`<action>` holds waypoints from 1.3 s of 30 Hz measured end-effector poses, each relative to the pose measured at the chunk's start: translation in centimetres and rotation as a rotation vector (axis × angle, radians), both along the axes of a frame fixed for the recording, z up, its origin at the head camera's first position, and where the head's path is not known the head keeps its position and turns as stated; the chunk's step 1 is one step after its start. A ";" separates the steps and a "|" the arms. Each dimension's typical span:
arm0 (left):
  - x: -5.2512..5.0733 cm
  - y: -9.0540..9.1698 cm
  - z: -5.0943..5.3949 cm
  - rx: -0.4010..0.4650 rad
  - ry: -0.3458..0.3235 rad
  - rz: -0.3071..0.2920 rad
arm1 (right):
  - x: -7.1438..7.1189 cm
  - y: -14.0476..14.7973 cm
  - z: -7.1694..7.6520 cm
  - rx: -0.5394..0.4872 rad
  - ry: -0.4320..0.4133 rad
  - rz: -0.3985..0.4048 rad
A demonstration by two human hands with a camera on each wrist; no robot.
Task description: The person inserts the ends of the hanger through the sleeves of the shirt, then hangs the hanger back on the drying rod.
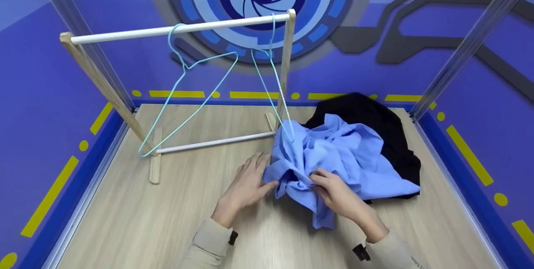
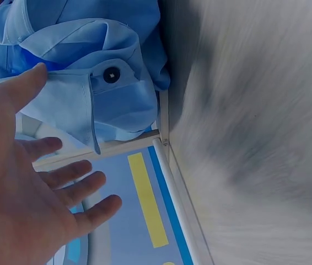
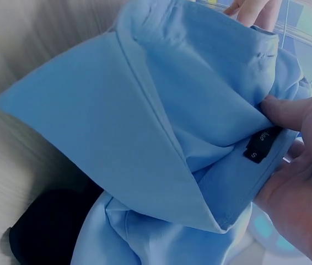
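A crumpled light-blue shirt (image 1: 333, 156) lies partly over a black garment (image 1: 392, 135) on the wooden floor. My right hand (image 1: 340, 196) pinches the shirt's collar; the right wrist view shows its thumb inside, beside a small black label (image 3: 262, 144). On the shirt's left side is my left hand (image 1: 249, 181), its fingers spread and relaxed. From the left wrist, the thumb overlaps the shirt near a dark button (image 2: 111, 75); whether it touches the cloth I cannot tell.
A wooden rack with a white top bar (image 1: 179, 29) stands at the left back. Two light-blue wire hangers hang from it, one hanger (image 1: 167, 94) near the middle and another hanger (image 1: 263, 79) at the right post, reaching down over the shirt. Blue walls (image 1: 479, 114) enclose the space.
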State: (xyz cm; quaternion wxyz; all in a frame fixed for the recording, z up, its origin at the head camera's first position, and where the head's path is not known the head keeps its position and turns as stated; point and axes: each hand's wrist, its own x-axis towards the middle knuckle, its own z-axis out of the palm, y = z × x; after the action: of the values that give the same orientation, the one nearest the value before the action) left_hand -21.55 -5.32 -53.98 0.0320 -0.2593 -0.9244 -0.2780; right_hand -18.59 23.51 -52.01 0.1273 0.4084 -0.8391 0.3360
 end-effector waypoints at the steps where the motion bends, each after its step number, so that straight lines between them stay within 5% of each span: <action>1: 0.0 0.1 0.0 0.010 0.001 -0.015 | 0.0 0.0 0.0 0.000 -0.003 0.007; 8: -0.3 0.5 -0.2 0.046 0.054 -0.137 | 0.2 0.0 -0.2 0.034 -0.012 0.015; 17: -0.5 1.2 -0.2 0.037 0.064 -0.163 | 0.6 0.1 -0.3 0.046 -0.032 -0.017; 26: -0.1 1.3 -0.6 0.001 0.073 -0.155 | 1.0 0.4 -0.4 0.092 0.009 -0.193; 39: 0.0 1.3 -0.7 0.078 0.047 -0.105 | 0.7 1.0 -1.4 0.117 0.069 -0.447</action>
State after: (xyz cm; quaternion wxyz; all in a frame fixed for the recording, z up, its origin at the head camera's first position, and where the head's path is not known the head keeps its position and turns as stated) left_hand -21.59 -4.04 -54.71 0.0495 -0.3123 -0.8970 -0.3090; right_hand -17.92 24.55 -53.42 0.2034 0.2304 -0.9219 0.2360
